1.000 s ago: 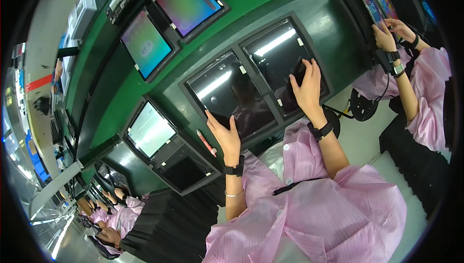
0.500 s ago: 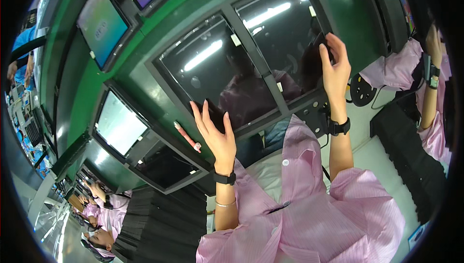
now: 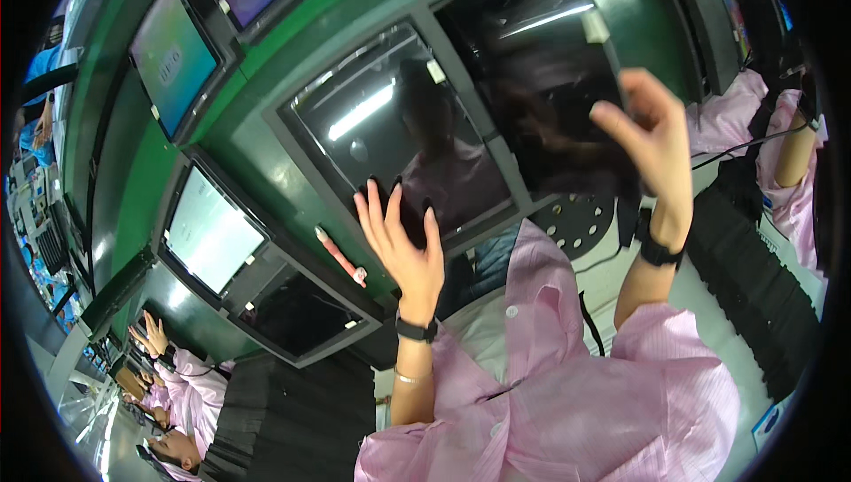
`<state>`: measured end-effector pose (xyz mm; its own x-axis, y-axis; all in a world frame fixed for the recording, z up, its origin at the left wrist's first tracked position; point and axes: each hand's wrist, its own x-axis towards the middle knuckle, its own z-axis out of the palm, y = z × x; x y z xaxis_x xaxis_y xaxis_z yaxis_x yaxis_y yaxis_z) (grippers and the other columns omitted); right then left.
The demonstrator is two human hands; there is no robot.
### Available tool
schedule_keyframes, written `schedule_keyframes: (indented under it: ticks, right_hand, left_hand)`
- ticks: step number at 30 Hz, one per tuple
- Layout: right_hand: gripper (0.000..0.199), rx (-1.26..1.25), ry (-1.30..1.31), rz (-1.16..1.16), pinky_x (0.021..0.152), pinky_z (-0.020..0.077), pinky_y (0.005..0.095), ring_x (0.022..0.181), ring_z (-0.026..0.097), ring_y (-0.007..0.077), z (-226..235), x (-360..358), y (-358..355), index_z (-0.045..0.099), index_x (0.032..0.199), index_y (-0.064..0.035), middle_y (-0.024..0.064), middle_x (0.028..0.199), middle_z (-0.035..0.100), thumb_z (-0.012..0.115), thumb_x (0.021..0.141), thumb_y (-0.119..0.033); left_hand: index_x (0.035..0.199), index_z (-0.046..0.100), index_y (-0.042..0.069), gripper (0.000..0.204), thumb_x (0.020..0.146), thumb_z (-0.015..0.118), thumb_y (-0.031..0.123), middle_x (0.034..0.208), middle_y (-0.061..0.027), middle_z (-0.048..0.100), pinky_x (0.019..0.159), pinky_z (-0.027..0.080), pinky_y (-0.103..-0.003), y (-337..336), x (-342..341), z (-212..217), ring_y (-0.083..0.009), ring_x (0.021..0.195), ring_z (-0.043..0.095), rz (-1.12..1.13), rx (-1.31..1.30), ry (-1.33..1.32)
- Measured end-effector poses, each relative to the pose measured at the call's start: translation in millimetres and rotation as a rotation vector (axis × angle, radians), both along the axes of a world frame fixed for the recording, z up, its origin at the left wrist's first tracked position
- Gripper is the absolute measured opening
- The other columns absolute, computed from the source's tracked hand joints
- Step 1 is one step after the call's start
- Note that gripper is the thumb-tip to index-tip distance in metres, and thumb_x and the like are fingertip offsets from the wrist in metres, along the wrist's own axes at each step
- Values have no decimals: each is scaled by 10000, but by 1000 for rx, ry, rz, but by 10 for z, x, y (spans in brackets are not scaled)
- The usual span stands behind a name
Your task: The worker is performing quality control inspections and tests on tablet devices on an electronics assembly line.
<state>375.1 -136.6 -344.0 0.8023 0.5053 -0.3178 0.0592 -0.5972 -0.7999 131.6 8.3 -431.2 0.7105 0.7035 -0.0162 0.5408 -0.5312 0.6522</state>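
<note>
Dark panel (image 3: 541, 66) | likely stiff, slick, fragile: hold 3-o'clock edge | left hand (image 3: 403, 256) spread; right hand (image 3: 658, 141) (blurred): cannot tell grip

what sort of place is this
Probably an electronics factory or testing line: framed flat screens, some lit and some dark, line a green bench, and several people wear similar pink tops.

Free green strip (image 3: 275, 166) left of the black frame (image 3: 472, 103), 1 red pen (image 3: 340, 256) inside.
</note>
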Motion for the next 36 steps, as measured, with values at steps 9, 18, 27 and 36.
schedule_keyframes:
  ticks: [9,18,27,36]
  right_hand:
    - [366,77,-383,31,630,500,273,744,630,199,146,-856,520,634,1132,-16,122,934,648,672,768,-18]
    - [376,89,-362,24,661,514,309,738,646,214,171,-841,509,636,1128,-40,82,917,650,682,755,-53]
    - [391,98,-337,15,635,511,309,710,637,214,151,-779,491,636,1125,-36,86,906,648,689,738,-42]
    - [389,112,-259,-4,621,503,305,698,629,206,155,-758,473,639,1119,-33,90,901,646,694,735,-44]
  left_hand:
    - [1364,411,21,458,935,493,161,1426,-158,393,1080,272,-382,565,1067,877,-297,1315,364,-52,-406,-413]
    - [1122,558,59,233,982,439,203,1122,-43,559,923,356,-268,712,1717,635,-131,1004,485,-51,-792,-559]
    - [1021,502,52,98,948,507,118,1009,-22,500,801,408,-261,562,1920,596,-97,894,446,-1,-803,-635]
    - [1024,578,52,121,920,520,72,1122,-46,536,781,413,-285,395,1978,615,-130,893,508,156,-704,-736]
